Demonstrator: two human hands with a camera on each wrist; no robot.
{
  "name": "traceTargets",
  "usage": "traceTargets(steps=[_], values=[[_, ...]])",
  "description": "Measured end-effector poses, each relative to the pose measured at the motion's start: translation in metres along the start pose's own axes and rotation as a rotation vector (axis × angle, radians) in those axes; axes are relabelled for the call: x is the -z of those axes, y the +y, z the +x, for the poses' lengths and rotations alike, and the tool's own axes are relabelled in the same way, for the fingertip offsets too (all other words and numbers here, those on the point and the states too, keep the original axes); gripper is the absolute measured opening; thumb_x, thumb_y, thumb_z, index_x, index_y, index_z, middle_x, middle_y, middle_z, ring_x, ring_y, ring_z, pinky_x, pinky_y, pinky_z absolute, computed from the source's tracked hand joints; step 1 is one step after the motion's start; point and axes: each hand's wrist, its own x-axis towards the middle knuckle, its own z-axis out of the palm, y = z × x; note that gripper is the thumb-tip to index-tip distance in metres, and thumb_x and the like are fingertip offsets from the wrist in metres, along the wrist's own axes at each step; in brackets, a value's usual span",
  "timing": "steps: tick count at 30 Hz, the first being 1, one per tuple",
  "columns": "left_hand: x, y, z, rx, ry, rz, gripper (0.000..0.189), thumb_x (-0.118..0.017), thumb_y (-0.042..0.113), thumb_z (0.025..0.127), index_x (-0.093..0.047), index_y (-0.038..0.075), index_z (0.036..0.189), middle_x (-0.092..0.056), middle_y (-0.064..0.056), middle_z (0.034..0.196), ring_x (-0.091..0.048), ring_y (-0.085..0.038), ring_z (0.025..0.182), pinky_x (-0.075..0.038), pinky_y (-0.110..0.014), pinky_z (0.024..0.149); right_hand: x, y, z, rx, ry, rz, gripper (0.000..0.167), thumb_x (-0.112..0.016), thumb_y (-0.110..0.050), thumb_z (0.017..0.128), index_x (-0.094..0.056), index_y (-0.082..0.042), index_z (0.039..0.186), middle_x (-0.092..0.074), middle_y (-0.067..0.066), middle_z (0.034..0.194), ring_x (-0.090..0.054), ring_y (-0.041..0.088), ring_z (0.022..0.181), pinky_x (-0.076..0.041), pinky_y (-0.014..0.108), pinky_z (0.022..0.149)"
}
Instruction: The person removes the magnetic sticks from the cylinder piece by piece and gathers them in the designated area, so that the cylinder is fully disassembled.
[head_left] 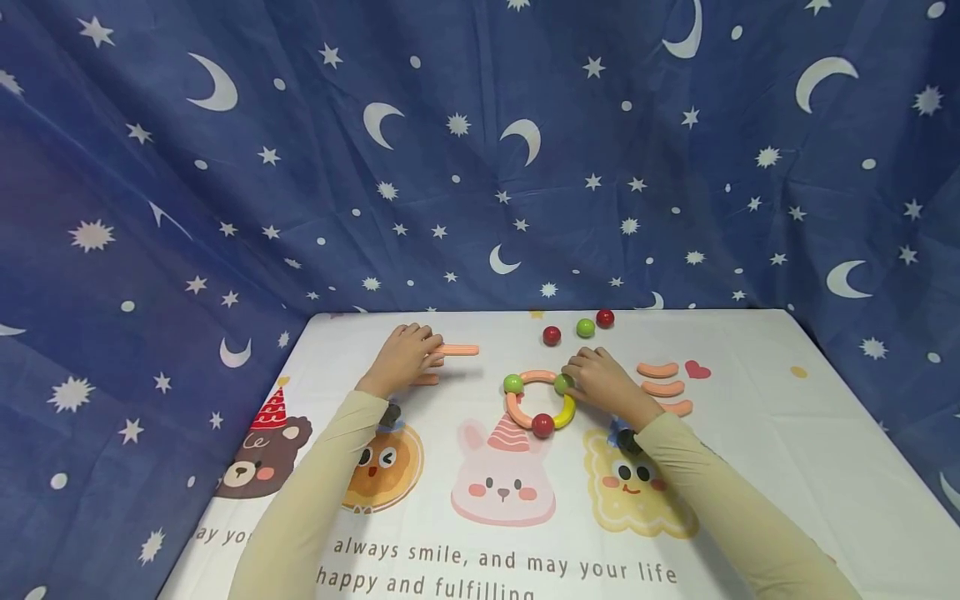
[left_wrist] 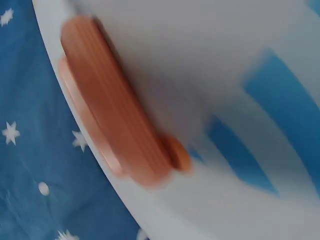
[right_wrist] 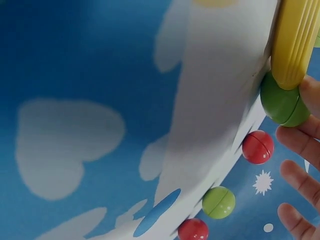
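My left hand point(head_left: 403, 360) grips an orange ridged toy rod point(head_left: 459, 350), which sticks out to the right past the fingertips. Two similar rods lie just beneath, partly covered by the hand. In the left wrist view the rod point(left_wrist: 117, 102) is large and blurred, overlapping a paler one point(left_wrist: 85, 105). My right hand point(head_left: 606, 385) pinches a green ball point(right_wrist: 285, 102) between thumb and index finger, its other fingers spread. That ball meets the end of a yellow curved rod point(right_wrist: 295, 42). Both belong to a ring with two orange curved rods point(head_left: 537, 377), another green ball point(head_left: 513, 384) and a red ball point(head_left: 542, 426).
Behind the ring sit two red balls point(head_left: 552, 336) and a green ball point(head_left: 585, 327). Three orange curved rods point(head_left: 662, 389) lie right of my right hand. A cartoon-printed white cloth point(head_left: 750, 467) covers the table, with a starry blue curtain point(head_left: 450, 150) along the back and left.
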Motion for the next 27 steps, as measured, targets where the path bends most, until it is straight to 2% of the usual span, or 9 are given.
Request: traceTargets(steps=[4,6,11,14,16,19,21,25,27], values=[[0.000,-0.010,-0.016,0.041,0.014,-0.015,0.025,-0.067,0.037,0.085,-0.060,0.014,0.092,-0.057,-0.004,0.084,-0.053,-0.024,0.081,-0.044,-0.039,0.077,0.001,-0.001,0.000,-0.002,-0.004,0.000,0.036,-0.073,-0.036,0.078,-0.070,-0.009,0.102,-0.069,0.004,0.098,-0.057,0.021,0.094,-0.046,0.040,0.084],[-0.001,-0.012,-0.026,0.062,-0.018,-0.021,0.024,-0.062,0.038,0.088,-0.062,0.014,0.093,-0.056,-0.004,0.083,-0.053,-0.024,0.080,-0.043,-0.039,0.077,0.002,-0.002,0.001,-0.006,-0.008,-0.001,0.036,-0.073,-0.036,0.079,-0.069,-0.009,0.103,-0.069,0.004,0.098,-0.057,0.021,0.094,-0.046,0.040,0.084],[-0.004,-0.014,-0.051,0.086,-0.076,-0.018,0.030,-0.047,0.035,0.097,-0.064,0.019,0.115,-0.061,-0.002,0.089,-0.054,-0.024,0.083,-0.042,-0.039,0.079,0.002,-0.002,0.000,-0.014,-0.024,-0.003,0.037,-0.073,-0.036,0.079,-0.069,-0.009,0.104,-0.069,0.004,0.099,-0.057,0.021,0.096,-0.046,0.041,0.086],[-0.006,-0.019,-0.064,0.000,-0.072,0.038,0.028,-0.061,0.023,0.090,-0.061,0.018,0.118,-0.062,-0.002,0.095,-0.054,-0.023,0.082,-0.043,-0.039,0.077,0.002,-0.002,0.000,-0.012,-0.021,-0.003,0.036,-0.073,-0.036,0.079,-0.069,-0.009,0.104,-0.069,0.004,0.100,-0.057,0.021,0.096,-0.046,0.041,0.086],[-0.007,-0.023,-0.071,-0.111,-0.083,0.106,0.047,-0.074,0.015,0.077,-0.057,0.018,0.121,-0.062,-0.002,0.110,-0.054,-0.023,0.088,-0.043,-0.037,0.076,0.002,-0.002,0.000,-0.007,-0.014,-0.005,0.036,-0.073,-0.035,0.079,-0.069,-0.009,0.103,-0.069,0.004,0.099,-0.057,0.021,0.096,-0.046,0.041,0.085],[-0.009,-0.027,-0.078,-0.203,-0.109,0.189,0.074,-0.085,0.011,0.057,-0.053,0.017,0.124,-0.058,-0.003,0.121,-0.053,-0.023,0.092,-0.043,-0.037,0.076,0.001,-0.002,0.000,-0.003,-0.008,-0.006,0.036,-0.073,-0.035,0.079,-0.070,-0.009,0.103,-0.069,0.004,0.099,-0.057,0.021,0.095,-0.046,0.040,0.085],[-0.009,-0.028,-0.080,-0.179,-0.135,0.190,0.065,-0.082,0.015,0.064,-0.054,0.019,0.123,-0.059,-0.003,0.119,-0.052,-0.022,0.092,-0.043,-0.037,0.077,0.001,-0.001,0.000,-0.003,-0.006,-0.005,0.035,-0.073,-0.035,0.079,-0.070,-0.009,0.103,-0.069,0.004,0.098,-0.057,0.021,0.095,-0.046,0.040,0.085],[-0.008,-0.027,-0.082,-0.046,-0.168,0.157,0.018,-0.061,0.026,0.090,-0.059,0.020,0.107,-0.063,-0.004,0.096,-0.055,-0.022,0.086,-0.044,-0.038,0.081,0.001,-0.001,0.000,-0.004,-0.004,-0.007,0.035,-0.074,-0.035,0.079,-0.070,-0.009,0.102,-0.069,0.004,0.098,-0.057,0.021,0.095,-0.046,0.039,0.085],[-0.008,-0.026,-0.082,-0.023,-0.186,0.147,0.018,-0.054,0.034,0.094,-0.060,0.021,0.106,-0.065,-0.004,0.093,-0.056,-0.023,0.085,-0.046,-0.039,0.083,0.001,-0.001,0.000,-0.002,-0.001,-0.012,0.035,-0.074,-0.035,0.078,-0.070,-0.009,0.102,-0.069,0.004,0.098,-0.057,0.021,0.094,-0.046,0.040,0.084]])
